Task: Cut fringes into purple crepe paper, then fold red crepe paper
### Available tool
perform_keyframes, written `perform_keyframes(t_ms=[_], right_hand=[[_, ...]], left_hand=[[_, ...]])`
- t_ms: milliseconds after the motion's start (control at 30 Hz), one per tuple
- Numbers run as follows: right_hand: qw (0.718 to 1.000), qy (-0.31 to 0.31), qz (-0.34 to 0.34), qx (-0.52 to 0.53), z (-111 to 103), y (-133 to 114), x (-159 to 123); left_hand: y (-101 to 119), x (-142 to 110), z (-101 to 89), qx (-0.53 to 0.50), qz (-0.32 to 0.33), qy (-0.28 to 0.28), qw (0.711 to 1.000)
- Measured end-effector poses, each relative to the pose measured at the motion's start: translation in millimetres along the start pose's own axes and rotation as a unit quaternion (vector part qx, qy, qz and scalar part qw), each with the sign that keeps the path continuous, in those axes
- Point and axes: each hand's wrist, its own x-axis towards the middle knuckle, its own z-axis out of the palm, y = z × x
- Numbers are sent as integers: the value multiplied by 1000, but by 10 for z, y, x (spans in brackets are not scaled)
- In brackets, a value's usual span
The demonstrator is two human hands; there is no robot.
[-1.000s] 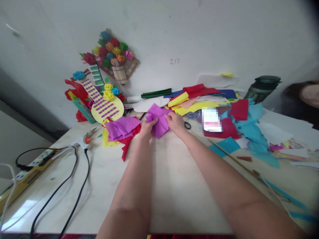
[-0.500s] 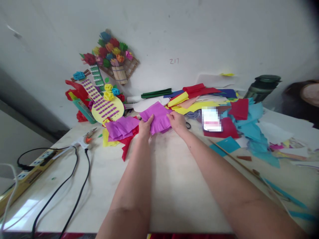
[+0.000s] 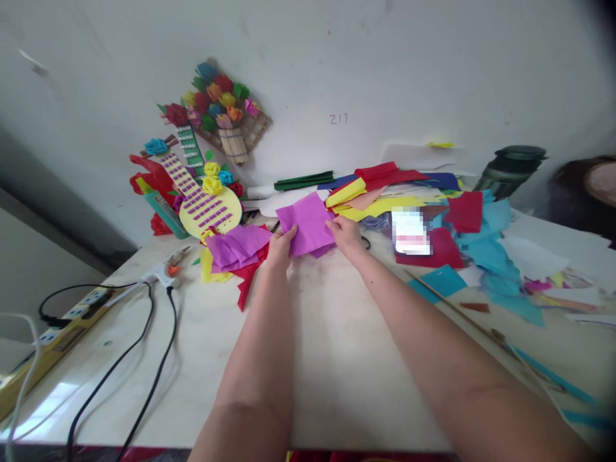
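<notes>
Your pale, glossy table [image 3: 356,378] stands against a white wall [image 3: 385,77] marked 217, with a power strip [image 3: 67,340] and a glue gun [image 3: 162,274] at its left, and coloured paper [image 3: 466,212] strewn along its back and right. Over its far half, your left hand [image 3: 282,249] pinches one edge of a purple sheet [image 3: 310,226], thumb on top, while your right hand [image 3: 345,232], fingers curled closed, grips the opposite edge. A dark green bottle [image 3: 510,172] stands at the back right, near the wall.
</notes>
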Motion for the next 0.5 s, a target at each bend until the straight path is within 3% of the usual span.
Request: perform_keyframes(t_ms=[167, 333, 500], right_hand=[[998, 7, 30, 46, 43, 29, -14], [994, -1, 76, 85, 61, 62, -32], [978, -46, 131, 155, 51, 6, -89]], left_hand=[[-1, -4, 91, 62, 54, 5, 997], [13, 41, 213, 225, 74, 95, 967], [279, 138, 105, 265, 65, 128, 953]])
